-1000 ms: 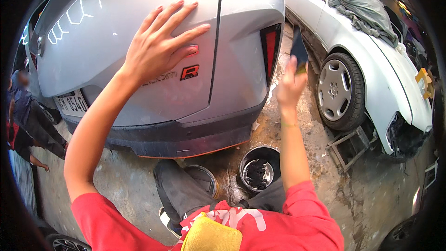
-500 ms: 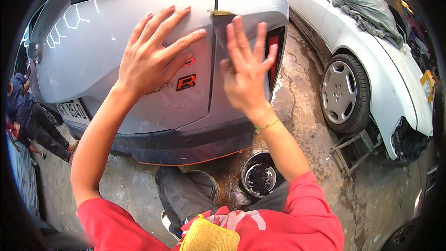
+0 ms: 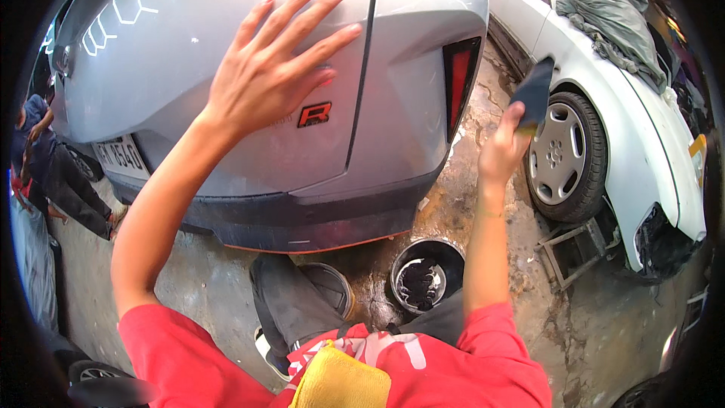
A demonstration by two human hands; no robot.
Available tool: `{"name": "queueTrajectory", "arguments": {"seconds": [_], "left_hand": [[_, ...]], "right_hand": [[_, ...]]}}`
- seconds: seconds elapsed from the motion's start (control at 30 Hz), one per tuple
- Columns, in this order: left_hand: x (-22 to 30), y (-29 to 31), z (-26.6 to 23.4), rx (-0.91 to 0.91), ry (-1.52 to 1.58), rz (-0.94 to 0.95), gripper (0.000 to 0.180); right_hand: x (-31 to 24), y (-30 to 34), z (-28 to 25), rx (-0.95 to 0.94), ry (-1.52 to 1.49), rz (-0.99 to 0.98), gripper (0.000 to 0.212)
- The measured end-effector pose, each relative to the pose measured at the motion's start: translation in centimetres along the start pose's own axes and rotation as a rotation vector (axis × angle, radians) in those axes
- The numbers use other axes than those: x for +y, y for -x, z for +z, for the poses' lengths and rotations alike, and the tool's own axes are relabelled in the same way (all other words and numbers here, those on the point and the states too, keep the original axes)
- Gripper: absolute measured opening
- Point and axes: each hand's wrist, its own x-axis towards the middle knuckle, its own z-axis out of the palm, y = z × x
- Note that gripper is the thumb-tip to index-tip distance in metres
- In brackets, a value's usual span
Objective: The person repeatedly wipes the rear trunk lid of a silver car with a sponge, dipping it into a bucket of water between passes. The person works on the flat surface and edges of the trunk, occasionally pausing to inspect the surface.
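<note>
My left hand [image 3: 276,68] lies flat with spread fingers on the rear panel of a silver car [image 3: 189,68], just above a red letter badge [image 3: 314,114]. My right hand [image 3: 502,147] is lifted off the car, to the right of its red rear reflector [image 3: 459,83], and pinches a dark sheet with a yellowish back [image 3: 533,93], likely sandpaper. The vertical panel seam [image 3: 364,68] runs between my two hands. A yellow cloth [image 3: 343,381] rests on my red shirt at the bottom edge.
A black bucket [image 3: 424,276] and a second tin [image 3: 332,291] stand on the wet concrete by my knee. A white car [image 3: 642,128] with a bare wheel [image 3: 559,151] and grey cover sits at right on a metal stand [image 3: 570,245]. Another person [image 3: 45,174] crouches at left.
My right hand pulled off the silver panel and swung right, away from the car, holding the dark sheet up. My left hand stayed flat on the panel.
</note>
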Motion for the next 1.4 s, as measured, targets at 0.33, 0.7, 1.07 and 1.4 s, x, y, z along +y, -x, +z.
{"name": "queueTrajectory", "arguments": {"seconds": [0.33,0.7,1.07,1.4], "left_hand": [[7.6,-3.7,3.9,-0.066,-0.179,-0.075,0.089],[22.1,11.0,11.2,-0.498,-0.080,0.253,0.100],[20.2,-2.7,13.4,-0.463,-0.296,0.354,0.067],[7.7,-2.8,3.3,-0.052,-0.237,0.154,0.077]], "right_hand": [[7.2,14.1,-11.4,-0.209,0.066,0.552,0.061],[7.8,22.1,-19.8,-0.180,0.058,0.762,0.070],[7.8,21.8,-23.8,-0.126,0.102,0.781,0.072],[13.2,28.6,-31.2,-0.065,0.324,0.885,0.070]]}}
